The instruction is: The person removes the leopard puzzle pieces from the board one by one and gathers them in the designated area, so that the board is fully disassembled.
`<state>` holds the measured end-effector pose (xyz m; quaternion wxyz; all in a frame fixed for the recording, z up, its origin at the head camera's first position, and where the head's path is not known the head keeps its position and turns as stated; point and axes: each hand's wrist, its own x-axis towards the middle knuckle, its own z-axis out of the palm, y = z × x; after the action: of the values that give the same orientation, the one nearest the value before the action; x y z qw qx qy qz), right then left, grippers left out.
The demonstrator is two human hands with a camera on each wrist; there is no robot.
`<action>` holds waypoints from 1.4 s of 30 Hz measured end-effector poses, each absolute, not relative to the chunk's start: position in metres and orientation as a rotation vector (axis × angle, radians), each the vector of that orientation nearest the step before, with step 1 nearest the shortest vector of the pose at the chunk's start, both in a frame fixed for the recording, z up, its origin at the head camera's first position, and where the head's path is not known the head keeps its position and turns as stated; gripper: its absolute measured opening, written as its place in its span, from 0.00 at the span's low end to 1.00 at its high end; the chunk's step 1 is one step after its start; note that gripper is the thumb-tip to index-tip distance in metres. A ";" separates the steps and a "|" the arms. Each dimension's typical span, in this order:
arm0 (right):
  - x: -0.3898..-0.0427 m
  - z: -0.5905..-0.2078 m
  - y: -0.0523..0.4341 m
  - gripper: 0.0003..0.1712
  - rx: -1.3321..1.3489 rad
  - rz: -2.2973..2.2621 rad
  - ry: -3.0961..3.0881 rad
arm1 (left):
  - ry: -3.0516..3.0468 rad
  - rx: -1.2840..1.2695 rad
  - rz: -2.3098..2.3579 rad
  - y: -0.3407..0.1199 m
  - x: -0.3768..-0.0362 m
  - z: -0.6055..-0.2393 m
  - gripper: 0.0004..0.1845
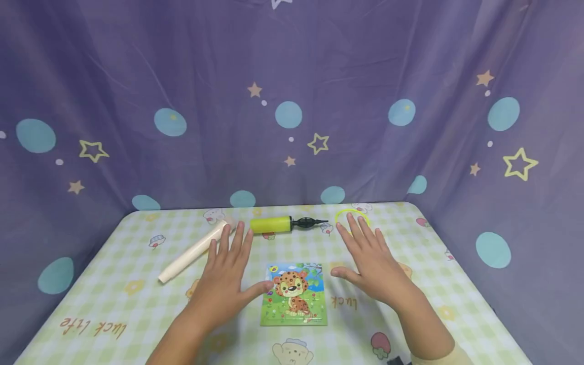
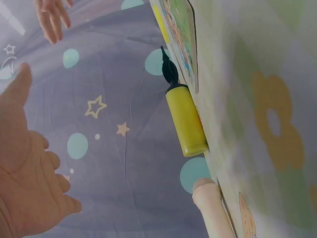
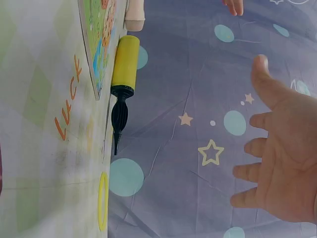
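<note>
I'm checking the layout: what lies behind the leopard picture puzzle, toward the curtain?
Behind the square leopard picture puzzle lies a yellow hand pump with a black nozzle, on the checked tablecloth. Nothing shows on what the puzzle itself covers.

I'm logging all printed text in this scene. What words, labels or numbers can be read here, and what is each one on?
"luck life", in orange script, seen upside down: on the tablecloth near its front left.
"luck", the same orange print, seen upside down: on the tablecloth right of the puzzle, by the right hand; also in the right wrist view.
The puzzle and the yellow pump show no readable text.
</note>
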<state>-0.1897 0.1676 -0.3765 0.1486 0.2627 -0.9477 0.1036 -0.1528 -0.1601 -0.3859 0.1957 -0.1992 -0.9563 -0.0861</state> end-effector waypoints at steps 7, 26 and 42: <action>-0.205 -0.371 0.159 0.46 0.849 0.458 -2.835 | -2.837 -0.633 -0.272 -0.162 -0.151 -0.386 0.50; -0.275 -0.395 0.076 0.33 1.282 0.579 -3.125 | -2.936 -1.461 0.031 -0.135 -0.159 -0.433 0.30; -0.279 -0.439 0.028 0.25 1.353 0.428 -3.219 | -2.846 -1.483 0.142 -0.130 -0.156 -0.442 0.26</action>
<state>-0.2792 0.0280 -0.4394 -0.1868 0.3778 -0.8989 0.1194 -0.1560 -0.1300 -0.4421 -0.0352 -0.4613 -0.8854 0.0443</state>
